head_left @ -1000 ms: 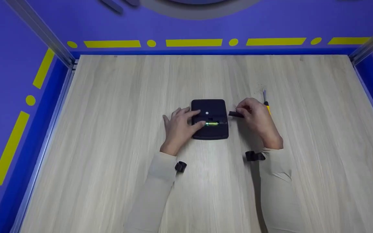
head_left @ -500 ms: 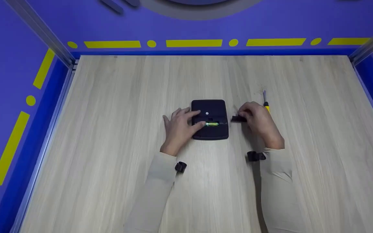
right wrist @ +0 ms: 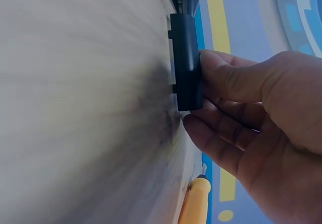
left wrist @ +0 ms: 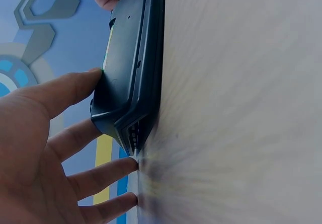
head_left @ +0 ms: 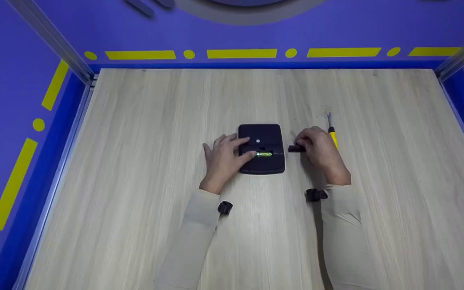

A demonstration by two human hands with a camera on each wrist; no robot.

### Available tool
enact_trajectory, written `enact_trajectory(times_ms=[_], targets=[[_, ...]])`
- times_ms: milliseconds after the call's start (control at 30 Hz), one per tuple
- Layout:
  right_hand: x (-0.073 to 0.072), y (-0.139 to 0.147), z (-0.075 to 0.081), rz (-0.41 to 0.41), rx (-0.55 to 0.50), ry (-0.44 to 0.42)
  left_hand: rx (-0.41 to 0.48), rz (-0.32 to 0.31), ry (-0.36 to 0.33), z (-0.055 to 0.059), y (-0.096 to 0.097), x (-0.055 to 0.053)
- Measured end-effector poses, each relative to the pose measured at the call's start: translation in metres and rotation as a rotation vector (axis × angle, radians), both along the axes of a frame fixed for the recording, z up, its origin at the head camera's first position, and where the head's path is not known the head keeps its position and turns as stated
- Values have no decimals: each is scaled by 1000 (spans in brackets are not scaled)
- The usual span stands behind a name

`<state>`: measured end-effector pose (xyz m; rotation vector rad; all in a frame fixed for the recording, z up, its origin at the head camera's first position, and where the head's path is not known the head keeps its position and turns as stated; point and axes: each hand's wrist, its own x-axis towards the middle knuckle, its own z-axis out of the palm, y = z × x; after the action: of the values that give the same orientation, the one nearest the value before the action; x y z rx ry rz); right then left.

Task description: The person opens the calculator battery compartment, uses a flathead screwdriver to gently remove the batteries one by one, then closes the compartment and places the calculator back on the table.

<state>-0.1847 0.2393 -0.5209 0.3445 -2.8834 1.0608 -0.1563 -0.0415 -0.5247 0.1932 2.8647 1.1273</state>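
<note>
A flat black device [head_left: 260, 164] lies on the table with its battery compartment facing up. A green-and-gold battery [head_left: 264, 154] sits in that compartment. My left hand [head_left: 224, 159] rests its thumb and forefinger, fairly straight, on the device's left part, the thumb by the battery's left end. In the left wrist view, its other fingers [left wrist: 108, 176] are spread, with tips near the tabletop. Just right of the device, my right hand [head_left: 318, 147] pinches a small black battery cover [right wrist: 186, 63]. Two little tabs stick out from the cover's side, close above the table.
A screwdriver with a yellow handle [head_left: 333, 139] lies beyond the right hand, partly hidden by it. Small specks are scattered by its tip. The wood-grain table [head_left: 155, 121] is bordered by blue panels [head_left: 232, 36] at the back and sides.
My right hand has drawn the battery cover slightly right and toward me, turning it a little so it lies more level. The left hand and the device have stayed put.
</note>
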Motion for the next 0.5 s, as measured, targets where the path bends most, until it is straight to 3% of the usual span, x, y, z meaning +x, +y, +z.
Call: enact_trajectory(times_ms=[500], targets=[[-1, -3, -2, -26, 29, 26, -13, -3, -4, 2, 1, 0]])
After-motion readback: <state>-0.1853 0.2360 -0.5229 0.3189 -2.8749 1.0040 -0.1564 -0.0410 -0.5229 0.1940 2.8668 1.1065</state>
